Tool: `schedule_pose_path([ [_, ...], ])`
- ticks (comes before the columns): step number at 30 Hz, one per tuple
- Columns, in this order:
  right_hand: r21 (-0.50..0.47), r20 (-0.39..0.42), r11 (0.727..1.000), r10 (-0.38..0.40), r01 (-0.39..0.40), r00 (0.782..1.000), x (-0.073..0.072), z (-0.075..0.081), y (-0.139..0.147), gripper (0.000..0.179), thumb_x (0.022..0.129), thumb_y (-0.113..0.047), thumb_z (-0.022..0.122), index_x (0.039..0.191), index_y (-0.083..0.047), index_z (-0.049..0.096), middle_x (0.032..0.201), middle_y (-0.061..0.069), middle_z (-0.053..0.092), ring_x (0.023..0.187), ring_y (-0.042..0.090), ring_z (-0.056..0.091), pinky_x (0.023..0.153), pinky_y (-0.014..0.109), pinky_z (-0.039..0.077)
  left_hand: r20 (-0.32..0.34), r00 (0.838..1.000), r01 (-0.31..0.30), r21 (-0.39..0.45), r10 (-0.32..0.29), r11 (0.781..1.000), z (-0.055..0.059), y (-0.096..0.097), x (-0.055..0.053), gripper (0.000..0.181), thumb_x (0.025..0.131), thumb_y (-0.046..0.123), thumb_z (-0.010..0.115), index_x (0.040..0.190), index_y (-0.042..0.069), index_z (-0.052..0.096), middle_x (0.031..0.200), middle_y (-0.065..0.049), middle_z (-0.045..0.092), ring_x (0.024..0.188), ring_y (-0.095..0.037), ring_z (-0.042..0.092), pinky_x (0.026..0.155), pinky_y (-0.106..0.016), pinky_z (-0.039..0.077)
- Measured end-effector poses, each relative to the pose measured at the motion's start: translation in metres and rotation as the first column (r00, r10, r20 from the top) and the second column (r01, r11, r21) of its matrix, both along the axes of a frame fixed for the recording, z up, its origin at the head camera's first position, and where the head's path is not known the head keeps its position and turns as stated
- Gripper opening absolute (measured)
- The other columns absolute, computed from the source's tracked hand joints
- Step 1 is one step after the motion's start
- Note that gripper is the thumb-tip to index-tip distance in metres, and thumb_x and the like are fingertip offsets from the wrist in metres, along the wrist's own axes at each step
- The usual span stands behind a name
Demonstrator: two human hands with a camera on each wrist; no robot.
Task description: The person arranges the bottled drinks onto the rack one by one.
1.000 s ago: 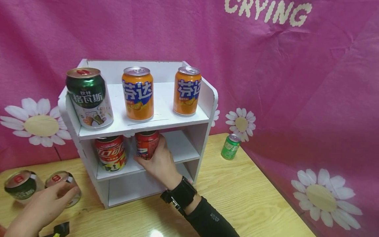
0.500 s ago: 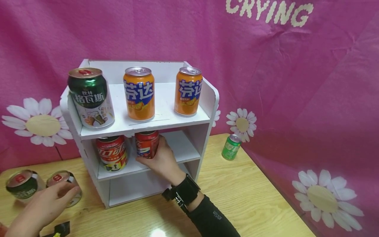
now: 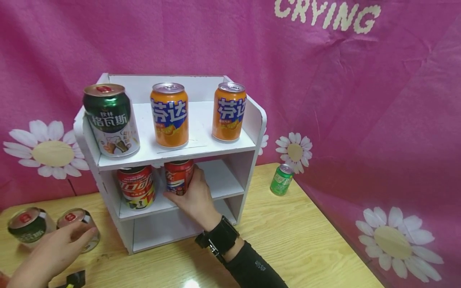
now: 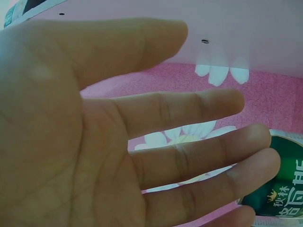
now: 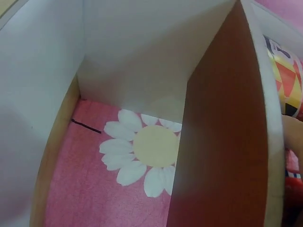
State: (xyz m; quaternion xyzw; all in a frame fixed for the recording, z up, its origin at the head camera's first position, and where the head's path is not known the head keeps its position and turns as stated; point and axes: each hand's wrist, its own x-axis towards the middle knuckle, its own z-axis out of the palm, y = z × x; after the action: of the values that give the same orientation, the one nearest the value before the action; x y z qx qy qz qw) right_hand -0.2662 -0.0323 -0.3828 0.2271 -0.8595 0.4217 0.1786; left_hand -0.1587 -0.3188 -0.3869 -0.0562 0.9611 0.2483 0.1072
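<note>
In the head view my right hand [image 3: 196, 202] grips a red soda can [image 3: 177, 178] on the middle board of a white shelf unit [image 3: 227, 182]. A red cola can [image 3: 137, 192] with a yellow lower part stands to its left. My left hand [image 3: 57, 250] is at the lower left, by two green-and-white cans [image 3: 26, 230] on the table. Its fingers [image 4: 180, 111] are spread and hold nothing in the left wrist view, with a green can [image 4: 284, 179] just past the fingertips. The right wrist view mostly shows the shelf's lower compartment; little of the right hand shows there.
On the top board stand a green-and-white can [image 3: 111, 124] and two orange soda cans [image 3: 169, 120]. A small green can [image 3: 281, 180] is on the wooden table [image 3: 288, 240] at the right. Behind hangs a pink flowered cloth [image 3: 342, 100]. A black item [image 3: 75, 279] lies at the lower left.
The head view has shifted slightly. My right wrist dipped and came back a little while the hand kept its grip on the red soda can. My left hand has stayed in place.
</note>
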Motion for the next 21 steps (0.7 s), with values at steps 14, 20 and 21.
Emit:
schedule_pose_path([
  [14,-0.01,0.079,0.998,0.061,-0.06,0.995,-0.002,0.006,0.005,0.092,0.07,-0.035,0.084,0.137,-0.004,0.03,0.12,0.009,0.048,0.104,0.017,0.055,0.09,0.031,0.047,-0.001,1.0,0.0,-0.01,0.0,1.0,-0.002,-0.001,-0.001,0.072,0.094,0.06,0.039,0.117,-0.005,0.058,0.105,-0.028,0.062,0.095,-0.046,0.057,0.071,-0.056,0.047],
  [20,0.021,-0.074,1.0,-0.021,0.023,0.997,0.0,-0.003,0.0,0.094,0.068,-0.038,0.085,0.136,-0.003,0.029,0.117,0.009,0.044,0.103,0.018,0.051,0.09,0.031,0.047,0.016,1.0,0.003,-0.004,-0.003,1.0,-0.002,0.001,-0.001,0.075,0.094,0.062,0.038,0.118,-0.006,0.057,0.107,-0.03,0.06,0.095,-0.046,0.057,0.07,-0.054,0.048],
  [21,0.025,-0.094,0.999,-0.028,0.031,0.995,0.0,-0.003,0.0,0.093,0.068,-0.037,0.085,0.135,-0.002,0.031,0.116,0.01,0.045,0.102,0.018,0.052,0.089,0.031,0.048,0.018,1.0,0.004,-0.003,-0.004,1.0,-0.002,0.001,-0.001,0.075,0.094,0.062,0.037,0.119,-0.006,0.057,0.108,-0.03,0.06,0.095,-0.046,0.057,0.07,-0.054,0.048],
])
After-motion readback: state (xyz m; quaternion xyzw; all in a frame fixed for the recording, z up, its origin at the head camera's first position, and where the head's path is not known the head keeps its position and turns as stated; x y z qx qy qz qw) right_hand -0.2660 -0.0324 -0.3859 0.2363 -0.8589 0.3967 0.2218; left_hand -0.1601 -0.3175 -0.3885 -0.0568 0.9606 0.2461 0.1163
